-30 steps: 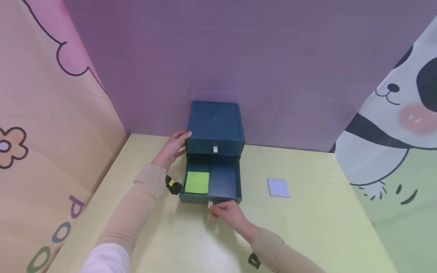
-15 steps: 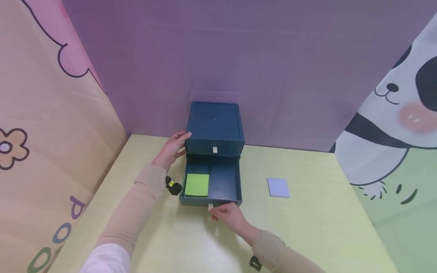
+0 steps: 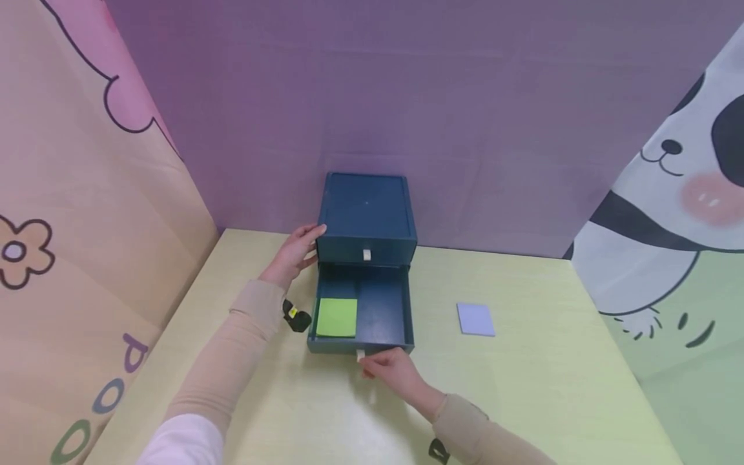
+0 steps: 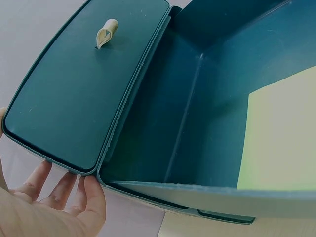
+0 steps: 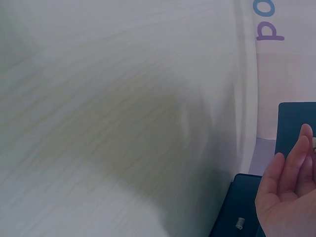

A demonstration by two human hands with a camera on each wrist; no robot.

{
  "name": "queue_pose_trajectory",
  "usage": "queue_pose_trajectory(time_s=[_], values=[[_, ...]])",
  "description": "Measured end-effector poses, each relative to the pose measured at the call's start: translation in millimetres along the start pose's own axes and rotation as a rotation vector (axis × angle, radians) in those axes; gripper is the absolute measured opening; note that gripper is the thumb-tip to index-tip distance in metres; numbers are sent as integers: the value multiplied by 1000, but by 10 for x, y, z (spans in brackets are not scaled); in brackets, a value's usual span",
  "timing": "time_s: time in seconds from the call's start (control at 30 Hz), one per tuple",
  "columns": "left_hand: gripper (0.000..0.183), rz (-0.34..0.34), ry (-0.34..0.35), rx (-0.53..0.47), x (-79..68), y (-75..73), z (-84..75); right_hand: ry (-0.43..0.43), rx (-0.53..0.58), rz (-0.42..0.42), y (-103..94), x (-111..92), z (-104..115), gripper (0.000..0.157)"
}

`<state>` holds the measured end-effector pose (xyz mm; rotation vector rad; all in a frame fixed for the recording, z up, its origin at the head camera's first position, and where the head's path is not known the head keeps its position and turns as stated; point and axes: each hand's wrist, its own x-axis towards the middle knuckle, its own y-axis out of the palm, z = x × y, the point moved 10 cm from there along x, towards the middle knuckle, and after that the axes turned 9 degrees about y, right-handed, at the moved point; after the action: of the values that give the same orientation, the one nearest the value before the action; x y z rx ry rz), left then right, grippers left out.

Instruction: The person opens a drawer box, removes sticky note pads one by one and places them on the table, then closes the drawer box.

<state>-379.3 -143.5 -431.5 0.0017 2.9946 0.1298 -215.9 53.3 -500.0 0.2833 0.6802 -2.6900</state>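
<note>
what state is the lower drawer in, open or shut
Open: the lower drawer juts out past the upper drawer, baring its floor and the green square inside; the right hand pinches its tab.

The drawer unit [image 3: 367, 206] is navy; lower tab [image 3: 360, 354] perhaps cream; left pad [image 3: 337, 317] lime; right pad [image 3: 476, 320] lavender.
</note>
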Motion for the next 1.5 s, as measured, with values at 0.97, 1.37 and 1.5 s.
queue_pose_trajectory(time_s=[0.97,1.37,1.5], values=[[63,9,1,-2,-21,18,-25,-75,-445,523,278,-175,288,33],[63,13,11,3,-8,17,-8,-155,-523,533,-88,-11,1080,36],[63,2,5,4,4,5,7,-171,-539,515,-144,152,1257,38]])
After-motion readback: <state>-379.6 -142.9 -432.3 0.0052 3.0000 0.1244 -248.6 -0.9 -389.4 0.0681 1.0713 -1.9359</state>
